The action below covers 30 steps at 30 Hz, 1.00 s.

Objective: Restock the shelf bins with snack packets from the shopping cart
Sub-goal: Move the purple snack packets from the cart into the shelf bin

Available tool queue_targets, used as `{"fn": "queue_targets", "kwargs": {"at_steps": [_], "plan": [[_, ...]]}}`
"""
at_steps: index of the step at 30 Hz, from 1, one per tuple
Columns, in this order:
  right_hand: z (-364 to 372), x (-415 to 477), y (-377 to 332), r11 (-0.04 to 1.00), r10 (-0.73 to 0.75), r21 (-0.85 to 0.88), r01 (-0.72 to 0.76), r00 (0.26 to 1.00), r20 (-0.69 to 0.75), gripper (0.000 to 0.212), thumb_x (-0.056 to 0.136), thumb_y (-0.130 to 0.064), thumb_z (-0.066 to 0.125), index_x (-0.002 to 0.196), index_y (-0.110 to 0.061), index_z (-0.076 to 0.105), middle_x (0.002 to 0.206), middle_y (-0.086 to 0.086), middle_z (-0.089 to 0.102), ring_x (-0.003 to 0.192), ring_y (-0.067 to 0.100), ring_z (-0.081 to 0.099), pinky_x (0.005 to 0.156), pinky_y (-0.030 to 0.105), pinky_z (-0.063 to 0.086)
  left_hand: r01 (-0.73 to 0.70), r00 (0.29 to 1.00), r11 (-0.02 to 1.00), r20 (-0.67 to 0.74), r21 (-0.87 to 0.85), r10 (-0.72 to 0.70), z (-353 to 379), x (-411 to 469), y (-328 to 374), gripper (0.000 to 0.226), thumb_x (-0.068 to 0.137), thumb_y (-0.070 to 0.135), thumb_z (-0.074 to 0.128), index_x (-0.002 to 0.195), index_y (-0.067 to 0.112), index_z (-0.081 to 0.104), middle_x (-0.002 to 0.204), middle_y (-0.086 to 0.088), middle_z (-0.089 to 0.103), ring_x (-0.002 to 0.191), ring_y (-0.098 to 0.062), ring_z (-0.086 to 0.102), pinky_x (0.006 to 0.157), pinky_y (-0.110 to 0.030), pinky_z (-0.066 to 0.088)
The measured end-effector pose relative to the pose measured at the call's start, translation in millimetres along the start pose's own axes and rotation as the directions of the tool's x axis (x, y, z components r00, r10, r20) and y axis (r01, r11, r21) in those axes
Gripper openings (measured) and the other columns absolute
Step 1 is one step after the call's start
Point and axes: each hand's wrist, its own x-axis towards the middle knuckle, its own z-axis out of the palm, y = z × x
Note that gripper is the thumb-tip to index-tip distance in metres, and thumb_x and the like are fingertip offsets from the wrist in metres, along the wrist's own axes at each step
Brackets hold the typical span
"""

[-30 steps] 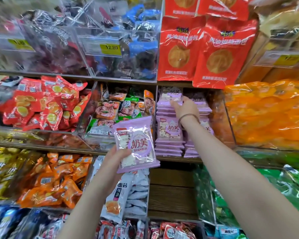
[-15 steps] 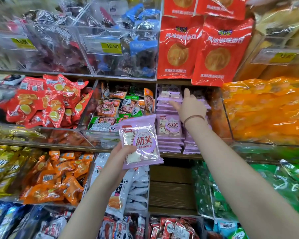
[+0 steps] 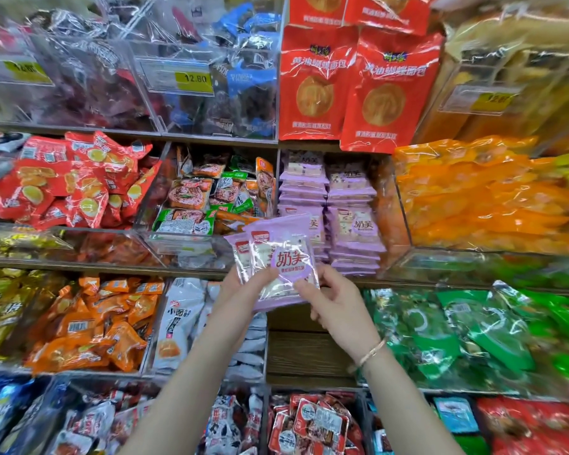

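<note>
On the far left of the middle shelf is a heap of red packets (image 3: 63, 185). Next to it sits a box of mixed snacks (image 3: 207, 198).

In front of the shelf's edge, the left hand (image 3: 234, 286) holds a few purple packets (image 3: 278, 264). Its grip is closed round them from behind and below, with the arm reaching up from low down. The packets stand nearly upright. Their long side runs up and down, and they tip a little.

The right hand (image 3: 337, 307) is just to the right of the packets. Its thumb and fingertips pinch the bottom corner of the front packet, so this grip is closed too. The wrist is bent and the arm comes up from the bottom right.

The shelf bin (image 3: 278, 192) for these snacks is up and a bit right of both hands. Two stacks (image 3: 352, 205) of the same purple packets already sit inside. The right hand is on the bin's side, so I think it is the one to lift a packet up and lay it flat on a stack.

Orange packets (image 3: 493, 205) fill the shelf at the far right. The cart can't be seen.
</note>
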Motion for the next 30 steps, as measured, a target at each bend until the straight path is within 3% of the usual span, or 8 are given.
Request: {"fn": "queue_targets", "kwargs": {"at_steps": [5,10,13,15,20,22,25,30], "plan": [[-3,-2,4,0.987,0.048,0.156,-0.036,0.996,-0.076,0.025,0.091,-0.032,0.056,0.089,-0.007,0.058,0.054,-0.003,0.049,0.044,0.007,0.044,0.044,0.018,0.037,0.069,0.997,0.997,0.028,-0.020,-0.069,-3,2,9,0.051,0.063,0.045,0.079,0.108,0.030,0.062,0.110,0.011,0.071,0.108,-0.010,0.064,0.086,-0.035,0.049],[-21,18,1,0.859,0.181,0.507,-0.063,0.966,-0.186,0.011,0.091,-0.023,0.057,0.096,-0.014,0.061,0.068,-0.002,0.067,0.052,0.011,0.059,0.048,0.021,0.051,0.120,0.990,0.992,-0.072,-0.028,-0.122,-24,19,16,0.016,0.083,0.026,0.066,0.098,0.022,0.061,0.122,-0.002,0.062,0.101,-0.017,0.062,0.079,-0.035,0.050],[-42,42,0,0.817,0.275,0.573,-0.072,0.921,-0.276,0.015,0.091,-0.023,0.057,0.097,-0.010,0.062,0.068,0.000,0.068,0.050,0.009,0.060,0.047,0.020,0.051,0.114,0.985,0.993,-0.133,0.037,-0.109,-28,28,28,0.029,0.084,0.027,0.065,0.111,0.016,0.061,0.131,-0.014,0.058,0.117,-0.034,0.056,0.096,-0.051,0.044],[-56,62,-1,0.802,0.318,0.591,-0.084,0.898,-0.304,0.014,0.093,-0.022,0.056,0.094,-0.010,0.062,0.072,0.002,0.066,0.050,0.010,0.059,0.047,0.020,0.051,0.102,0.985,0.993,-0.143,0.064,-0.092,-29,31,32,0.045,0.069,0.035,0.070,0.109,0.015,0.061,0.131,-0.013,0.056,0.116,-0.034,0.054,0.095,-0.049,0.040],[-75,115,-2,0.804,0.381,0.581,-0.130,0.862,-0.334,0.018,0.091,-0.030,0.058,0.090,-0.013,0.062,0.066,0.002,0.063,0.045,0.007,0.058,0.048,0.020,0.052,0.040,0.989,0.995,-0.142,0.093,-0.026,-33,30,24,0.025,0.074,0.031,0.071,0.095,0.029,0.058,0.104,0.006,0.069,0.117,-0.032,0.054,0.094,-0.051,0.044],[-77,134,-5,0.782,0.426,0.604,-0.155,0.840,-0.336,0.019,0.089,-0.033,0.060,0.086,-0.014,0.061,0.060,0.001,0.060,0.040,0.007,0.056,0.045,0.019,0.050,0.047,0.987,0.995,-0.155,0.083,-0.034,-30,29,26,0.048,0.064,0.039,0.071,0.106,0.022,0.057,0.121,-0.008,0.063,0.124,-0.042,0.048,0.102,-0.060,0.036],[-78,156,-10,0.718,0.486,0.682,-0.140,0.802,-0.347,0.030,0.083,-0.030,0.069,0.100,-0.007,0.058,0.059,0.003,0.059,0.043,0.010,0.055,0.046,0.021,0.051,0.041,0.986,0.996,-0.163,0.085,-0.027,-28,29,29,0.047,0.059,0.040,0.071,0.099,0.020,0.056,0.123,-0.009,0.059,0.118,-0.035,0.053,0.104,-0.058,0.035],[-76,180,-10,0.678,0.506,0.732,-0.058,0.760,-0.408,0.042,0.080,-0.006,0.070,0.115,0.001,0.048,0.080,0.012,0.062,0.056,0.014,0.060,0.051,0.021,0.056,0.031,0.983,0.996,-0.182,0.086,-0.015,-34,38,19,0.011,0.085,0.022,0.065,0.090,0.025,0.056,0.094,0.003,0.064,0.083,-0.022,0.060,0.092,-0.051,0.045]]}}
